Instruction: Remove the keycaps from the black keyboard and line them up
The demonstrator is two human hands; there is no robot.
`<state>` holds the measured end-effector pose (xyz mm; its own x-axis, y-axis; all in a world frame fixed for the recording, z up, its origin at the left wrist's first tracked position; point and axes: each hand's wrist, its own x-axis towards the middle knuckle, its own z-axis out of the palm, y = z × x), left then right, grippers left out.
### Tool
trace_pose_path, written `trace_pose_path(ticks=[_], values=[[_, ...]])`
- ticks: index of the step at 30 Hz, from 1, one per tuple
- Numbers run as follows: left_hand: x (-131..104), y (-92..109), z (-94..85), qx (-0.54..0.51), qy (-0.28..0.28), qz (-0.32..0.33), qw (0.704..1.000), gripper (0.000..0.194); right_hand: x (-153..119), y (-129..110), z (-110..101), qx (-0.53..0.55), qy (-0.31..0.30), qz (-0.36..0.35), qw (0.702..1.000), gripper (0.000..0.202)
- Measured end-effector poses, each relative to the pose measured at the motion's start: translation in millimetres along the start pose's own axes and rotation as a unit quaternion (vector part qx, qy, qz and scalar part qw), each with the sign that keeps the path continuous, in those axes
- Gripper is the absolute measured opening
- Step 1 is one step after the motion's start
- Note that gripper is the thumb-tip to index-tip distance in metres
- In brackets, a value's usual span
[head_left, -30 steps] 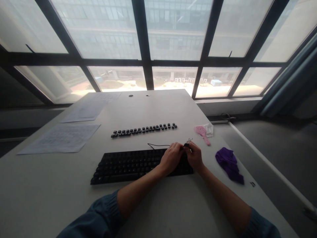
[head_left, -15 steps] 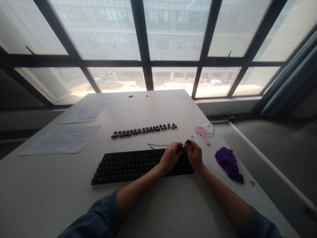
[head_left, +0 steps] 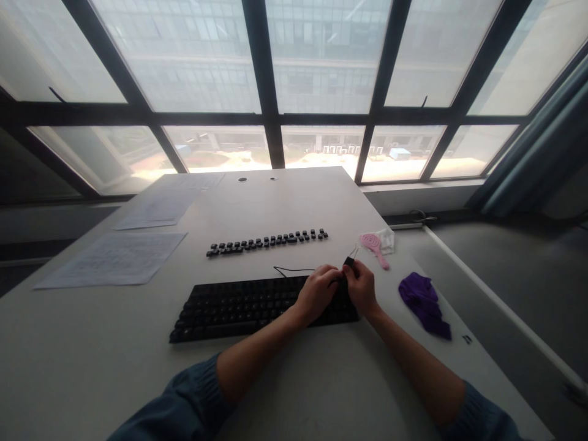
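Keyboard (head_left: pixel 257 306) lies black and long across the worktop (head_left: pixel 321 392), nearer the near edge than the far one, its right end under both hands. Seen from the head camera, the left hand (head_left: pixel 316 294) rests curled over the keys at that right end, fingers bent and closed toward the right hand. The right hand (head_left: pixel 362 288) sits just beside it, touching it, and its grip is pinched shut on a small dark tool (head_left: pixel 349 262) with a thin wire end that sticks up and away from the fingers, above the keyboard's far right corner. Whether the left grip has hold of the tool too, or of a key, cannot be told; the fingers hide it.

A thin black cord (head_left: pixel 294 269) runs along the keyboard's far edge. Farther off, toward the middle of the worktop, a row of loose keycaps (head_left: pixel 266 241) lies in a line, well apart from the hands. Near the right edge a pink brush (head_left: pixel 374 246) rests on something white, and a purple cloth (head_left: pixel 425 303) lies crumpled nearer the near right corner. Papers (head_left: pixel 114 257) lie by the left edge.
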<state>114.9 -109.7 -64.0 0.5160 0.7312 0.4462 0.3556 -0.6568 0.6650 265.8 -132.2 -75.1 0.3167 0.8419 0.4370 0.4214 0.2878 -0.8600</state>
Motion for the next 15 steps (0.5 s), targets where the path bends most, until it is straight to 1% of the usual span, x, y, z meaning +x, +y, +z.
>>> trace_pose_path(ticks=[2, 4, 8, 10, 12, 15], values=[[0.1, 0.1, -0.5, 0.006, 0.0, 0.011, 1.0, 0.026, -0.1, -0.1, -0.3, -0.008, -0.002, -0.003, 1.0, 0.023], [0.9, -0.1, -2.1, 0.0, -0.001, 0.008, 1.0, 0.026, -0.3, -1.2, -0.8, -0.016, 0.0, -0.004, 1.0, 0.023], [4.1, 0.2, -6.4, -0.053, -0.006, -0.011, 0.999, 0.023, -0.2, -5.2, -2.3, -0.019, 0.0, -0.007, 1.0, 0.024], [5.5, 1.4, -8.2, -0.061, -0.013, -0.013, 0.998, 0.022, -0.2, -6.9, -2.4, -0.018, -0.004, -0.011, 1.0, 0.025], [6.0, 3.5, -9.5, -0.044, -0.013, -0.005, 0.999, 0.023, -0.3, -7.9, -1.9, -0.019, -0.003, -0.013, 1.0, 0.025], [5.4, 6.6, -11.2, 0.014, -0.009, 0.018, 1.0, 0.026, -0.4, -8.5, -0.7, -0.01, 0.008, -0.007, 1.0, 0.026]])
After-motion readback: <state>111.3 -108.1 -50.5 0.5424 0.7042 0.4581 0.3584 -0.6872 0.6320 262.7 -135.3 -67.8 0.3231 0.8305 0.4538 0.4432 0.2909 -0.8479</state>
